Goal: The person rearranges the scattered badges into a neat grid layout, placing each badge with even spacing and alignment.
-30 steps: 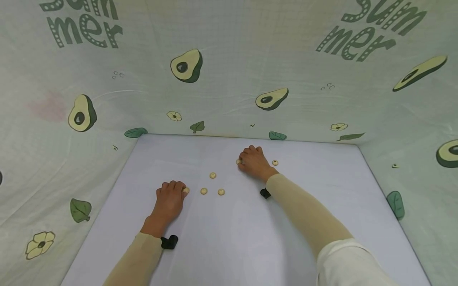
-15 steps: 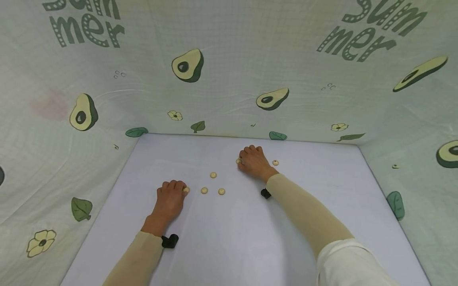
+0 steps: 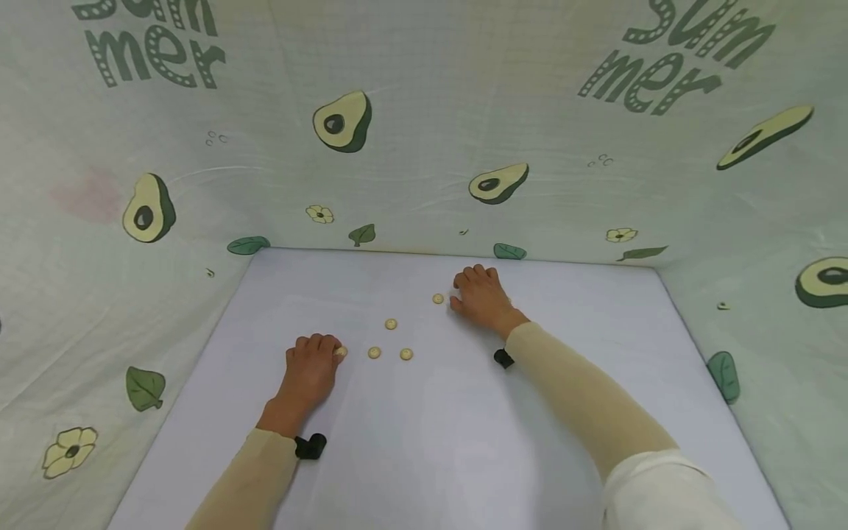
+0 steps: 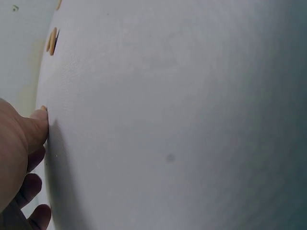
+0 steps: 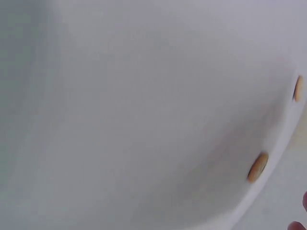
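Note:
In the head view, my left hand pinches a small round wooden button at the tabletop, between thumb and fingers. Only a sliver of that button shows past the thumb in the left wrist view. Up near the back, my right hand hovers with thumb and fingers spread apart and nothing seen between them. A loose wooden button lies just left of its fingertips. In the right wrist view, only bits of the fingertips show at the lower right corner.
Three more buttons lie between the hands: a left one, a right one and a farther one. Another button is mostly hidden behind the right hand. Cloth printed with avocados walls the white table.
My right hand has let go of the button it pinched and shifted right, its fingers parting. That button stays on the table. The left hand keeps its place.

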Demonstrator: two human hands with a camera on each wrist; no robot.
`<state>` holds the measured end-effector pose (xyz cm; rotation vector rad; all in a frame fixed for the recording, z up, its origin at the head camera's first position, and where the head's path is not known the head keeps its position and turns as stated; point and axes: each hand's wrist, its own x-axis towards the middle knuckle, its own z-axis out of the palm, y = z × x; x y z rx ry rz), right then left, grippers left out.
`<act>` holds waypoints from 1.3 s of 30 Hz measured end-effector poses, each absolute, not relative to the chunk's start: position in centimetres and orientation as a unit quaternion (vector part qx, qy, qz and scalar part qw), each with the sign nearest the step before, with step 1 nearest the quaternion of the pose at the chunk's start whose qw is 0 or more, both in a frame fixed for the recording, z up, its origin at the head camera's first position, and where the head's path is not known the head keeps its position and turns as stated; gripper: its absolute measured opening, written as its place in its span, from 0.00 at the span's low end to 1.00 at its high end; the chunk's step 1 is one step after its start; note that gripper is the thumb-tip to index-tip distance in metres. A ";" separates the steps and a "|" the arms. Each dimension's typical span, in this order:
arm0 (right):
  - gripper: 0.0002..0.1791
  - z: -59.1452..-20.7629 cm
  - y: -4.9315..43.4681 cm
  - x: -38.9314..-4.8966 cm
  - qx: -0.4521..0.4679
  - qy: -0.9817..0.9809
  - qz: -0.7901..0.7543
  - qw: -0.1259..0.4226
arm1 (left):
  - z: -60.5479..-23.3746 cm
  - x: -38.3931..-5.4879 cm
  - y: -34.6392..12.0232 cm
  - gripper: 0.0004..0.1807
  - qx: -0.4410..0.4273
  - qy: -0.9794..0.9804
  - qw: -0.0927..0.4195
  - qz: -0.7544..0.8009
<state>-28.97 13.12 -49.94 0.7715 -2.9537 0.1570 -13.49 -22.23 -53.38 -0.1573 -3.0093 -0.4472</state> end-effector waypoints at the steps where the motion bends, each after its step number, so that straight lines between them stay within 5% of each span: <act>1: 0.17 -49.9 13.6 -29.0 0.248 -0.966 0.053 0.045 | -53.4 -13.5 -22.3 0.11 -0.051 -0.987 0.047 -0.147; 21: 0.14 -49.4 24.1 -26.0 0.170 -0.981 0.063 0.071 | -53.5 -13.7 -22.7 0.11 -0.045 -0.988 0.038 -0.146; 39: 0.17 -51.0 27.7 -21.8 0.247 -0.967 0.053 0.045 | -53.9 -13.8 -22.2 0.12 -0.044 -0.986 0.037 -0.156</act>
